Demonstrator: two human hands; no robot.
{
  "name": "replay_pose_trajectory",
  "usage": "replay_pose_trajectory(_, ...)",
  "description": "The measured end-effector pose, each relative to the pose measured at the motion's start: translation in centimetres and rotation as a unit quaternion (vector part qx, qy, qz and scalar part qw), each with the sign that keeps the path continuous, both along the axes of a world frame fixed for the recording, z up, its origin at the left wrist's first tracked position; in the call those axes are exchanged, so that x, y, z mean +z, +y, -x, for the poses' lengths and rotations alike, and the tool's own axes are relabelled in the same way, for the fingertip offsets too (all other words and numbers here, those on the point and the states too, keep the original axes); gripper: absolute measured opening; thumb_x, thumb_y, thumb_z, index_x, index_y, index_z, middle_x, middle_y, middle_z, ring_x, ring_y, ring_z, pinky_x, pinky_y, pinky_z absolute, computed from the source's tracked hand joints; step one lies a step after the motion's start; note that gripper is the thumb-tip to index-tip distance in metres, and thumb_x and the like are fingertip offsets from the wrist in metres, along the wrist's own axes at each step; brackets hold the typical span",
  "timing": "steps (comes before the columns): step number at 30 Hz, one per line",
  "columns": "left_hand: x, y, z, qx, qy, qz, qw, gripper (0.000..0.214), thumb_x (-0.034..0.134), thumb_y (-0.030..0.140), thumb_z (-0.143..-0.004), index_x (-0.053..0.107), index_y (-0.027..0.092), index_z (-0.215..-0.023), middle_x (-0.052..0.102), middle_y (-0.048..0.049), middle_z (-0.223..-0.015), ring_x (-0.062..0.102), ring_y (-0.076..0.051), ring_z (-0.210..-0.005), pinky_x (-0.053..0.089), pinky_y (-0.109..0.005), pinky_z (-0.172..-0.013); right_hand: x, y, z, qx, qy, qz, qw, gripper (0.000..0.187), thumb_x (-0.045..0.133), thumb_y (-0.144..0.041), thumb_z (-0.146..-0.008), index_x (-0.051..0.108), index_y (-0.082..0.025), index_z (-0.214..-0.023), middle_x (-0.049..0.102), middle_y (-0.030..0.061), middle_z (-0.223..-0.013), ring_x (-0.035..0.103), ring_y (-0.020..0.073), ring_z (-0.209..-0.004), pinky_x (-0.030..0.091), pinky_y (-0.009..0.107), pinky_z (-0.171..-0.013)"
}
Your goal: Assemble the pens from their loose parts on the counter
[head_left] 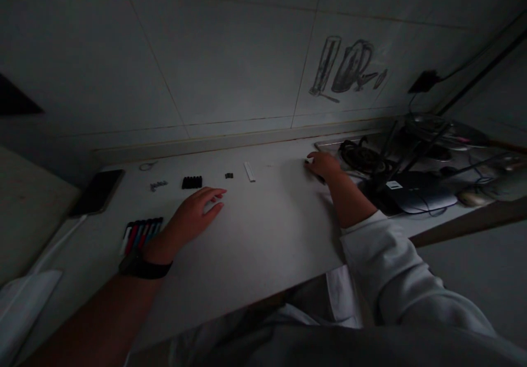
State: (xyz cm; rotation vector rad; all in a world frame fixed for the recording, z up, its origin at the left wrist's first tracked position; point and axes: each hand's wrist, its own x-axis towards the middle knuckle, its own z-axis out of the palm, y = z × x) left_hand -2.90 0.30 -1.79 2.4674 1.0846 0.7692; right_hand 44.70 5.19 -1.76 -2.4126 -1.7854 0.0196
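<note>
My left hand hovers over or rests on the white counter, its thumb and fingers apart and nothing between them. Just beyond it lies a black ribbed piece, with a small black part and a white strip to its right. Several small screws and a thin ring lie to the left. By my left wrist is a row of coloured pens, partly covered. My right hand is curled near the stove, over something dark that I cannot make out.
A phone with a white cable lies at the left edge. On the right are a stove burner, a dark router with antennas and a glass lid. A tiled wall bounds the back.
</note>
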Motion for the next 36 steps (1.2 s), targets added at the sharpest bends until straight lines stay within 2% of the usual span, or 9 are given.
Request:
replay_pose_trajectory(3, 0.1, 0.0, 0.0, -0.004, -0.002, -0.007, 1.000, 0.032, 0.055, 0.037, -0.100, 0.065, 0.024, -0.127, 0.071, -0.0069, -0.117, 0.069, -0.022, -0.099, 0.057, -0.042, -0.094, -0.1, 0.1, -0.2, 0.011, 0.002, 0.005, 1.000, 0.044, 0.068, -0.043, -0.090, 0.074, -0.023, -0.129, 0.075, 0.0120, -0.125, 0.068, 0.0286, -0.114, 0.051, 0.037, -0.096)
replay_pose_trajectory(6, 0.0, 0.0, 0.0, -0.009, -0.002, -0.008, 1.000, 0.032, 0.055, 0.036, -0.101, 0.065, 0.024, -0.128, 0.071, -0.0067, -0.117, 0.069, -0.021, -0.099, 0.057, -0.042, -0.094, 0.0, 0.1, -0.5, 0.015, 0.004, 0.011, 1.000, 0.039, 0.065, -0.034, -0.090, 0.075, -0.024, -0.126, 0.076, 0.0098, -0.123, 0.068, 0.0263, -0.113, 0.050, 0.036, -0.097)
replay_pose_trajectory(13, 0.2, -0.2, -0.1, -0.005, 0.003, -0.004, 1.000, 0.032, 0.054, 0.037, -0.101, 0.065, 0.023, -0.128, 0.071, -0.0077, -0.119, 0.069, -0.022, -0.101, 0.056, -0.043, -0.096, -0.1, 0.0, -1.2, -0.003, -0.019, 0.000, 1.000, 0.039, 0.064, -0.031, -0.088, 0.078, -0.025, -0.124, 0.075, 0.0117, -0.125, 0.068, 0.0303, -0.116, 0.052, 0.039, -0.095)
replay_pose_trajectory(22, 0.5, -0.4, -0.3, -0.008, 0.014, 0.007, 1.000, 0.032, 0.054, 0.037, -0.101, 0.065, 0.022, -0.128, 0.071, -0.0085, -0.121, 0.069, -0.023, -0.105, 0.056, -0.043, -0.098, -0.4, 0.2, -2.4, -0.006, -0.019, -0.009, 1.000, 0.038, 0.063, -0.029, -0.089, 0.077, -0.023, -0.124, 0.074, 0.0127, -0.126, 0.068, 0.0289, -0.113, 0.050, 0.037, -0.099)
replay_pose_trajectory(28, 0.4, -0.3, -0.2, -0.011, 0.011, 0.010, 1.000, 0.033, 0.054, 0.036, -0.101, 0.065, 0.022, -0.129, 0.070, -0.0085, -0.123, 0.069, -0.023, -0.106, 0.055, -0.043, -0.099, -0.8, 0.3, -2.6, -0.016, -0.013, -0.029, 0.999, 0.038, 0.063, -0.030, -0.089, 0.078, -0.024, -0.122, 0.075, 0.0118, -0.123, 0.068, 0.0283, -0.111, 0.051, 0.036, -0.097)
replay_pose_trajectory(36, 0.6, -0.4, -0.3, -0.013, 0.015, 0.003, 1.000, 0.033, 0.054, 0.036, -0.101, 0.066, 0.021, -0.128, 0.071, -0.0084, -0.121, 0.069, -0.024, -0.109, 0.055, -0.043, -0.100, -0.5, -0.1, -2.3, -0.018, 0.006, -0.066, 0.998, 0.037, 0.065, -0.026, -0.085, 0.078, -0.019, -0.119, 0.075, 0.0135, -0.118, 0.067, 0.0280, -0.109, 0.050, 0.037, -0.097)
